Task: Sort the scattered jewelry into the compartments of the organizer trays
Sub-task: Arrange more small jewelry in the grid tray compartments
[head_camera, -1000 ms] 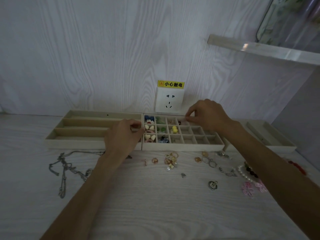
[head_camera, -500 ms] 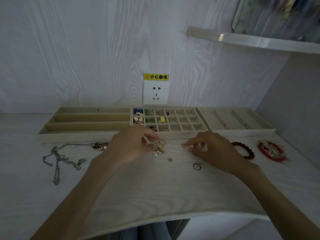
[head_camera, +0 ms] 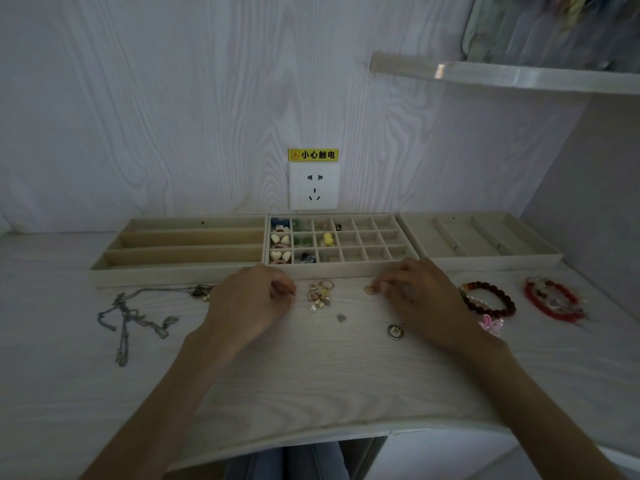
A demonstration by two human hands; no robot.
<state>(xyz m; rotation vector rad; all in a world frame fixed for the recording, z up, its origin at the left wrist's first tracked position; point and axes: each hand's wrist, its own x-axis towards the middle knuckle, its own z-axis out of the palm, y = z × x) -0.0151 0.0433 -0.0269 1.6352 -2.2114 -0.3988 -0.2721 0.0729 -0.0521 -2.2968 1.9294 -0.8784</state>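
Both hands rest low on the pale wood-grain counter (head_camera: 311, 382), just in front of three beige organizer trays set side by side against the wall. The left hand (head_camera: 251, 303) lies knuckles up with its fingers curled inward toward the thumb; whether the grip pinches anything cannot be told, since the fingertips hide what is under them. The right hand (head_camera: 420, 296) reaches leftward, its fingertips drawn together at a small gold ring (head_camera: 370, 289) lying on the counter; they touch it or sit just beside it, and a firm pinch cannot be confirmed. Between the hands sits a cluster of gold rings (head_camera: 320, 294), with a tiny grey charm (head_camera: 341, 318) nearer the person and a round silver pendant (head_camera: 396, 331) beside the right wrist. The middle tray (head_camera: 346, 270), a grid of small square compartments, holds blue, white heart-shaped, green and yellow pieces in its left columns. The left tray (head_camera: 180, 271) has long horizontal slots; the right tray (head_camera: 485, 261) has slanted dividers. Silver chain necklaces (head_camera: 128, 317) sprawl on the counter at the left. On the right lie a dark red bead bracelet (head_camera: 488, 299), a bright red bracelet (head_camera: 552, 299) and a pink butterfly piece (head_camera: 491, 323). A wall socket (head_camera: 313, 186) sits under a yellow warning label (head_camera: 313, 154).
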